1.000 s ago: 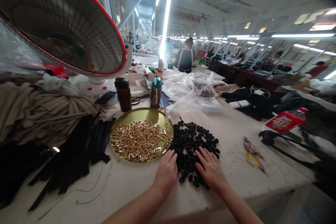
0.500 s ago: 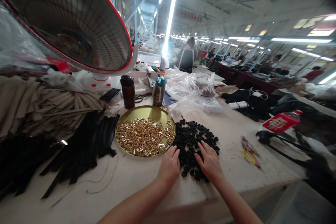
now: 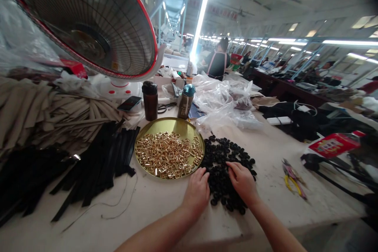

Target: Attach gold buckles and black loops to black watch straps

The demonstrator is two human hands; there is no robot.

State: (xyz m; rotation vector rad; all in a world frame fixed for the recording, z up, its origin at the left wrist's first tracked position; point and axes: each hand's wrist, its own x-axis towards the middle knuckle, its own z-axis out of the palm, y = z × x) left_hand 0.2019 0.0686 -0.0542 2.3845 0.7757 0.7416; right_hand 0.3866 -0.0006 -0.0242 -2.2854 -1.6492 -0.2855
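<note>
A pile of small round black pieces (image 3: 222, 153), perhaps buckle parts or fasteners, is spread over the pale table. My left hand (image 3: 197, 189) lies along the pile's left edge, palm down, its fingers stretched forward near the tray rim. From the other side my right hand (image 3: 242, 183) reaches into the pile, its fingers extended and close together, fingertips touching black pieces. Nothing shows held in either hand, though the palms are hidden. A round gold tray (image 3: 159, 125) beside the pile holds many small gold metal buckles (image 3: 168, 155).
Yellow-handled pliers (image 3: 292, 183) lie at right, near a red-labelled bottle (image 3: 335, 144). Behind the tray stand a dark bottle (image 3: 150, 102) and a blue-lidded bottle (image 3: 186, 101). Black strips (image 3: 97, 161) lie at left under a large fan (image 3: 88, 27). Plastic bags (image 3: 218, 96) lie behind.
My right hand's fingers have drawn closer together over the pile. My left hand stays by its left edge. The whole view has shifted, so things sit farther right.
</note>
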